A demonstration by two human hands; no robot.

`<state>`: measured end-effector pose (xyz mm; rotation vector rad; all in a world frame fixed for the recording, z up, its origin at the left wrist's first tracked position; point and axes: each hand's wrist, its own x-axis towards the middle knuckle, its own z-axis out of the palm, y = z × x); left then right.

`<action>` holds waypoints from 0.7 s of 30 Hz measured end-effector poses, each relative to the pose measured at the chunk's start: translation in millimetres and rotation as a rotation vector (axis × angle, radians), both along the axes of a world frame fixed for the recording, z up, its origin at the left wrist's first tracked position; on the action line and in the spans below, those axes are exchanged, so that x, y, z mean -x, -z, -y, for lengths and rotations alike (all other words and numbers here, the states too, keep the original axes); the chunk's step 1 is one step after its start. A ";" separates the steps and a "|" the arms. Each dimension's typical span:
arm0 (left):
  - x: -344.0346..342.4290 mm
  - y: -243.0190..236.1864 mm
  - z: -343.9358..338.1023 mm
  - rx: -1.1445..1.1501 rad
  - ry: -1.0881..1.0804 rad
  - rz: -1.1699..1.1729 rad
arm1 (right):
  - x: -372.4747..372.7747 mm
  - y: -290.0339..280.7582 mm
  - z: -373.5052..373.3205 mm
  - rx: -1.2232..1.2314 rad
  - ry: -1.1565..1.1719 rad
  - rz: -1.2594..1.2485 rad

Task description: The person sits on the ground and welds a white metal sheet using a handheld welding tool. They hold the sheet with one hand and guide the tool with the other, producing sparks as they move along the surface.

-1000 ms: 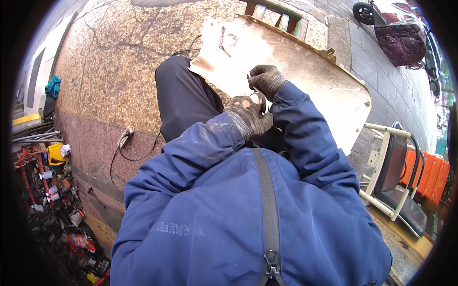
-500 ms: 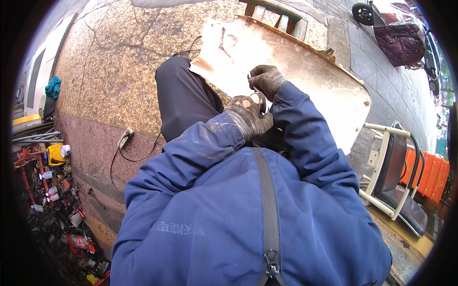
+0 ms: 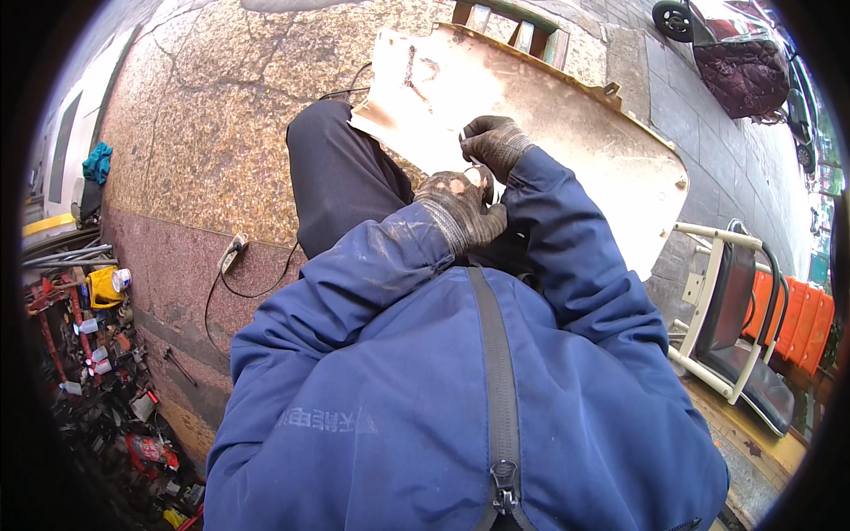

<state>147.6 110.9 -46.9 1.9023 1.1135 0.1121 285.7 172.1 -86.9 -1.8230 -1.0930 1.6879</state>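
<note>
Both my hands wear dark, worn work gloves and are close together over my lap. My left hand (image 3: 460, 211) is curled closed around something small and whitish, mostly hidden by the fingers; its kind does not show. Just beyond it, my right hand (image 3: 496, 144) is closed in a pinch, with a thin pale edge showing at the fingertips. What it grips is too small to name. Beneath and beyond the hands lies a large cream curved panel (image 3: 540, 106), with a rough brown mark near its far left corner and a worn, brownish far edge.
A wooden stool or frame (image 3: 522, 31) shows behind the panel. On the left, a power strip (image 3: 234, 250) with a black cable lies on the ground near a heap of tools and parts (image 3: 115, 389). To the right are a metal-framed chair (image 3: 730, 319) and an orange barrier (image 3: 792, 323).
My right hand has shifted very slightly away from me and my left hand stays almost in place. The panel shows a small shift in view; both hands remain closed.
</note>
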 end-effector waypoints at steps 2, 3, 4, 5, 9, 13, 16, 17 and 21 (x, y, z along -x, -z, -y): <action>0.5 -1.5 -0.4 0.012 0.006 -0.010 | 0.4 -0.5 0.2 -0.004 -0.002 0.004; 0.8 -2.0 -0.5 0.008 0.010 -0.006 | 0.5 -0.6 0.2 -0.006 -0.003 0.004; 0.9 -2.3 -0.5 0.003 0.010 -0.003 | 0.3 -0.6 0.2 -0.014 -0.007 0.009; 0.6 -2.4 -0.5 -0.001 -0.001 0.005 | 0.1 -0.4 0.1 -0.023 -0.010 0.014; 0.7 -2.6 0.2 -0.025 -0.050 0.021 | -0.5 1.9 -1.9 -0.016 -0.009 0.022; 1.2 -3.4 0.8 -0.032 -0.078 0.015 | -2.0 7.6 -4.1 -0.037 -0.001 0.007; 1.0 -2.5 2.4 -0.082 -0.106 -0.032 | -2.8 13.8 -8.4 -0.043 0.005 -0.009; 1.1 -1.6 2.1 -0.061 -0.099 -0.018 | -3.0 15.7 -9.2 -0.038 0.010 -0.015; 1.5 1.8 1.0 -0.096 -0.097 0.029 | -3.5 19.6 -10.5 -0.029 0.012 -0.022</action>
